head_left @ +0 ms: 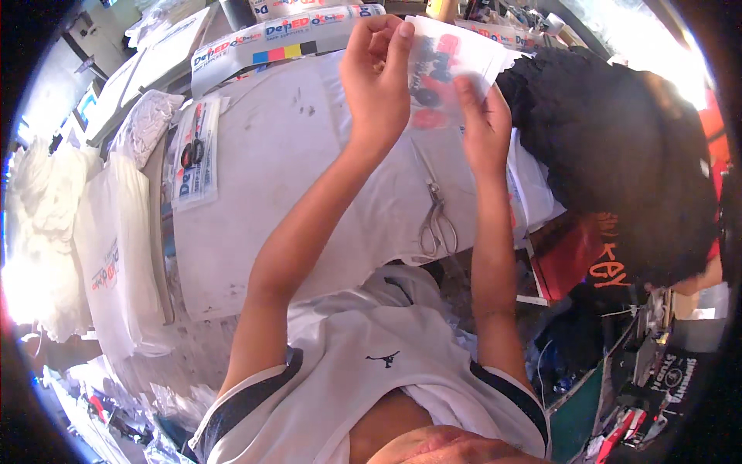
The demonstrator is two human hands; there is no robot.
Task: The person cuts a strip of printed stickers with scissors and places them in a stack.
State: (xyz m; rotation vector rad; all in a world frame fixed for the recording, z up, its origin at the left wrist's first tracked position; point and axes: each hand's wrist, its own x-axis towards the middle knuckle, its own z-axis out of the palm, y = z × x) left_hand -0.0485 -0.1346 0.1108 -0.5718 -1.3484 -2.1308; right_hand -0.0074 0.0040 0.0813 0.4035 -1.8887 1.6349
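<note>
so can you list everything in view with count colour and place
thin printed sheet: one, whitish with red and black, in both hands
metal scissors: one pair, silver, near the right forearm
black-handled scissors: one pair, black, table's left
covered worktable: one, whitish, centre
printed strip with colour blocks: one, mostly white, far edge
soft printed bags: uncountable, white, left
heaped cloth: one pile, black, right
left hand: one, bare, top centre
right hand: one, bare, right of it
</note>
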